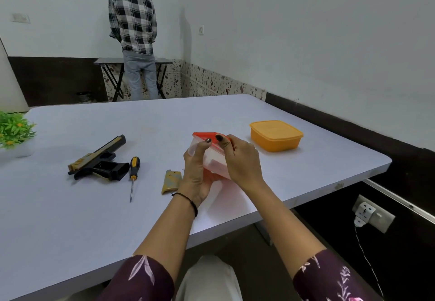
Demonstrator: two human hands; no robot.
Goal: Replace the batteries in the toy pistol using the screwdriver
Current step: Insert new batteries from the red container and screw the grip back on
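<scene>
gripping the tilted box (214,160) with the left hand (196,171), pinching its red lid (204,135) with the right hand (242,159), might spill everything if popped hard

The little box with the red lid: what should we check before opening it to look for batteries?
1. Box held steady: ok, the left hand and right hand both grip it above the table.
2. Red lid off: not ok, it seems to be on.
3. Batteries inside: cannot tell, the contents are blurred.
4. Battery cover off the toy pistol: ok, it lies apart on the table.
5. Screwdriver close by: ok, beside the toy pistol.
</scene>
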